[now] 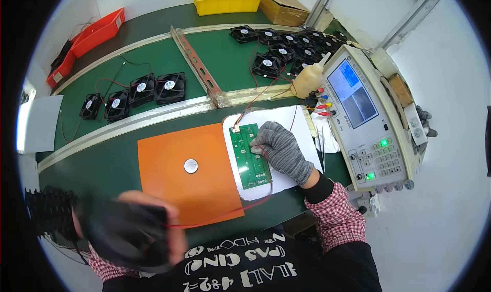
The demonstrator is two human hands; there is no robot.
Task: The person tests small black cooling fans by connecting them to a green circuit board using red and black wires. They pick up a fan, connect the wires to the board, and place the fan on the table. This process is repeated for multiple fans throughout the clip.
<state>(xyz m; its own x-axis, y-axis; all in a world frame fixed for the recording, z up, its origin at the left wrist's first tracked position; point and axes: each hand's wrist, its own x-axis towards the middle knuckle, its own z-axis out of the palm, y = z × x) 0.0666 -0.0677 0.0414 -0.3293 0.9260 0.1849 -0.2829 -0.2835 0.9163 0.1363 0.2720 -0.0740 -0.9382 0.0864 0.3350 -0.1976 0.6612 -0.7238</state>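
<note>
lower left, my left hand (174, 216) is gripping a fan (128, 235). my right hand (279, 146) is pinching wire (244, 208), seemingly connecting, next needing steadiness.

An electronics workshop or factory test station, by the look of it. The green surface (97, 159) carries batches of matching black fans (171, 90), a green circuit board (248, 164) and a boxy tester (376, 133) with a lit screen (353, 93) and coloured plugs (324, 106). Plastic bins (225, 4) and a cardboard box (283, 8) stand behind.
</note>
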